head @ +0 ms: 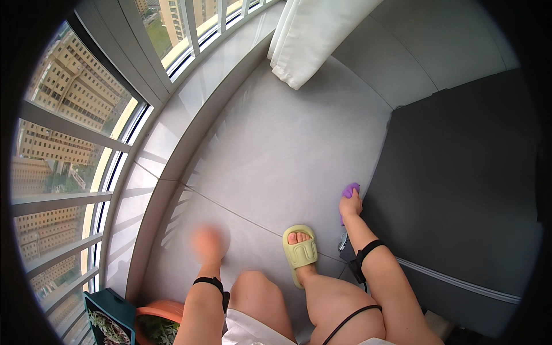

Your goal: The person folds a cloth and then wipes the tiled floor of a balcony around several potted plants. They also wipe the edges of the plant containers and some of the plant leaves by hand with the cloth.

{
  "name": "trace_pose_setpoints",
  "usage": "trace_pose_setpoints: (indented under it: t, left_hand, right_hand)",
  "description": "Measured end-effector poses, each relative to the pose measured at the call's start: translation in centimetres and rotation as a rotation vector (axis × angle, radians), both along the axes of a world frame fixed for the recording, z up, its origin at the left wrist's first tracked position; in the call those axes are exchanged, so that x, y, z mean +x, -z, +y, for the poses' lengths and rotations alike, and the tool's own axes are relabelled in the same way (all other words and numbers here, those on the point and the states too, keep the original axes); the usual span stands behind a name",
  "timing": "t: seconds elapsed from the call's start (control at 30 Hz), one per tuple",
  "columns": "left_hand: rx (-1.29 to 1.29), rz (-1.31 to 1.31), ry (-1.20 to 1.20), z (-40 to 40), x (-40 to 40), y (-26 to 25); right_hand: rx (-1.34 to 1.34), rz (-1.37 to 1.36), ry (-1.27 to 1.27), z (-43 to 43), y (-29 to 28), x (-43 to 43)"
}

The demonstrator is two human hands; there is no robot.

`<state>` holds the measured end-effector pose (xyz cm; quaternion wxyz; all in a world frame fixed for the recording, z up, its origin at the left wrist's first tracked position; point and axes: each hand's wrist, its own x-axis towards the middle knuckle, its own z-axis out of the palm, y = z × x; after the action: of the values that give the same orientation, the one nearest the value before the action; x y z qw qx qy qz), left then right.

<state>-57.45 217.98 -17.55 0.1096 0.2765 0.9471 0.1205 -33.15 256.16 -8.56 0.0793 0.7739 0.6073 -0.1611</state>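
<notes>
My right hand (351, 204) is closed around a purple cloth (350, 189), low beside the side of a dark grey cabinet or box (448, 172). Over the grey tiled floor (276, 151), my left hand (209, 243) is blurred, so its fingers cannot be made out. A black strap circles each forearm, and a small black device sits at the right one. A foot in a green slipper (302, 252) rests on the tiles between my hands. Part of the cloth is hidden behind the right hand.
A barred window (99, 198) and its pale sill (142, 172) curve along the left. At the bottom left stand a dark green planter (110, 297) and a round terracotta-coloured pot (161, 308), both with plants. A white curtain (317, 39) hangs at the top. A black cable crosses my thigh.
</notes>
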Motion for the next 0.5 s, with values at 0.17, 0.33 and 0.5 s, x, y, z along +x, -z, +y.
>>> trace_pose_setpoints:
  t: [0.17, 0.33, 0.5]
  left_hand:
    - [-0.095, -0.008, -0.002, -0.9, -1.1, -1.1]
    - [-0.008, 0.082, 0.150, -0.6, -1.2, -0.4]
    - [0.118, 0.332, 0.510, -4.1, -4.1, 0.0]
  right_hand:
    - [0.049, -0.053, -0.138, -7.6, 4.8, -1.0]
    - [0.200, -0.066, -0.010, -3.5, 5.9, 2.0]
    - [0.200, -0.074, 0.409, 2.0, 5.0, -3.0]
